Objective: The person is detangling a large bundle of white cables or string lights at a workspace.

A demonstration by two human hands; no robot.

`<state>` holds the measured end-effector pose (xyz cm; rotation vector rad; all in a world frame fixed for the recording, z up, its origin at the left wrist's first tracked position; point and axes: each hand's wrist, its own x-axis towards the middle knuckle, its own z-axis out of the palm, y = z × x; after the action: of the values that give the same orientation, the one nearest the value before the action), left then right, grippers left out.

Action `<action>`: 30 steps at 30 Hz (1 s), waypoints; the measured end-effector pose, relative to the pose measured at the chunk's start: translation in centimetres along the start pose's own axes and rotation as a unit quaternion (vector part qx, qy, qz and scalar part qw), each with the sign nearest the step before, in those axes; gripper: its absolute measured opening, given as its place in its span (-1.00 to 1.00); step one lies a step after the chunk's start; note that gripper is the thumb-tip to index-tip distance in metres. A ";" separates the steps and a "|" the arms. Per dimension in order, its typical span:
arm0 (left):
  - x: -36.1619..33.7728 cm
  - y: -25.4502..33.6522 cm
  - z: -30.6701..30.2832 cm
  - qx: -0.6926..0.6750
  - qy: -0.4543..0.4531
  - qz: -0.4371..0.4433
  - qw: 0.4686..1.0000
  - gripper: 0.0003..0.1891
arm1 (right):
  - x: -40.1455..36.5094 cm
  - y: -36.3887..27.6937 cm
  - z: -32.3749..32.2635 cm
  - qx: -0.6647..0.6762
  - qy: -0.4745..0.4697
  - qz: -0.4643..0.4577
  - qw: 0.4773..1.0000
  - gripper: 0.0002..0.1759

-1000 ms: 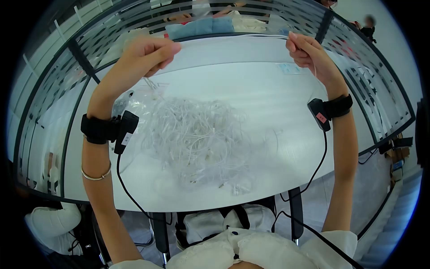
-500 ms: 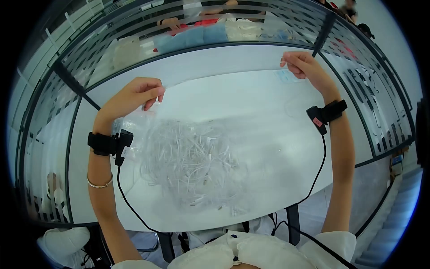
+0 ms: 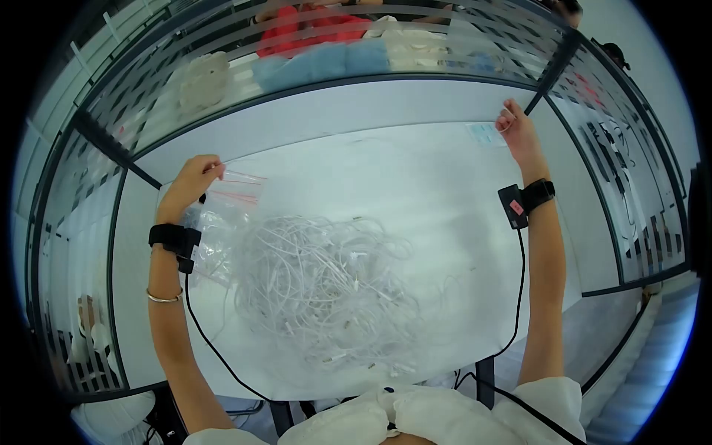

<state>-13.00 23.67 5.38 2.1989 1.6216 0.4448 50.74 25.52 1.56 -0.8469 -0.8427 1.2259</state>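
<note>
A large tangled heap of white cables (image 3: 319, 282) lies on the white table (image 3: 437, 200) between my forearms. At the heap's upper left are clear plastic zip bags (image 3: 241, 189) with red lines along their tops. My left hand (image 3: 194, 182) is closed, its fingertips pinched at the top corner of the uppermost bag. Raised at the far right of the table, my right hand (image 3: 517, 135) has its fingers curled together. A thin pale edge shows at these fingers, too small to name. A pale blue printed packet (image 3: 484, 134) lies just left of this hand.
A low partition with dark rails (image 3: 334, 83) borders the table's back and sides. Beyond it lie light blue cloth (image 3: 326, 63) and a person in red (image 3: 315, 30). Black wrist devices (image 3: 513, 206) trail cords (image 3: 517, 297) down both my arms.
My left hand has moved left and down to the zip bags' top corner. The right hand has shifted slightly right and turned upward. The view has tilted slightly.
</note>
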 end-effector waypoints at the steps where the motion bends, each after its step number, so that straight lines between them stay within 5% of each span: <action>1: -0.1 -1.8 -0.1 0.012 0.016 0.006 1.000 -0.76 | 0.2 -0.1 -1.1 0.055 0.008 0.003 0.998 -0.78; 10: -2.8 -12.5 -1.0 0.023 0.101 -0.070 0.992 -0.81 | -1.2 0.0 -5.7 0.050 0.190 -0.019 0.980 -0.85; 21: -6.2 -22.3 -0.7 0.032 0.219 -0.112 0.969 -0.81 | -0.4 -1.3 -16.4 0.080 0.094 -0.083 0.989 -0.90; 25: -6.7 -21.4 -1.2 0.058 0.177 -0.147 0.971 -0.84 | -1.3 -2.8 -15.3 0.003 0.181 -0.096 0.979 -0.80; 30: -6.1 -21.1 -1.1 0.017 0.140 -0.174 0.975 -0.84 | -1.9 -2.5 -15.3 -0.120 0.222 0.006 0.968 -0.69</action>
<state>-32.97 23.59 -3.80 1.8807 2.1270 0.6465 65.19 21.95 -3.11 -1.2680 -0.6237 0.9022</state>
